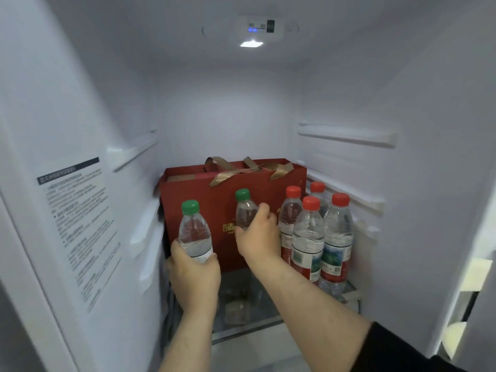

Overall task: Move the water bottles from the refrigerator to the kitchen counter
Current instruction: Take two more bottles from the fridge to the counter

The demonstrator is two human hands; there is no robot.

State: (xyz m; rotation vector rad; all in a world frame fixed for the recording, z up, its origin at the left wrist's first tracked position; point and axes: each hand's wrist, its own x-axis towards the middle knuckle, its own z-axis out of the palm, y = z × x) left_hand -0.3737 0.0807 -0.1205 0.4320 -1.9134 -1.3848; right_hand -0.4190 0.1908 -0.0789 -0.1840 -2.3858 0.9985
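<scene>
Both my hands are inside the open refrigerator. My left hand [194, 277] grips the lower body of a clear water bottle with a green cap [194, 232], held upright above the glass shelf [255, 310]. My right hand [257, 237] is wrapped round a second green-capped bottle [244, 208], hiding most of its body. Several taller red-capped, red-labelled water bottles [308, 242] stand grouped on the shelf's right side, just right of my right hand.
A dark red gift bag [214, 189] with gold ribbon handles stands on the shelf behind the bottles and fills its back. White fridge walls close in on both sides, with shelf rails [346, 135] and a printed sticker [77, 224] on the left wall.
</scene>
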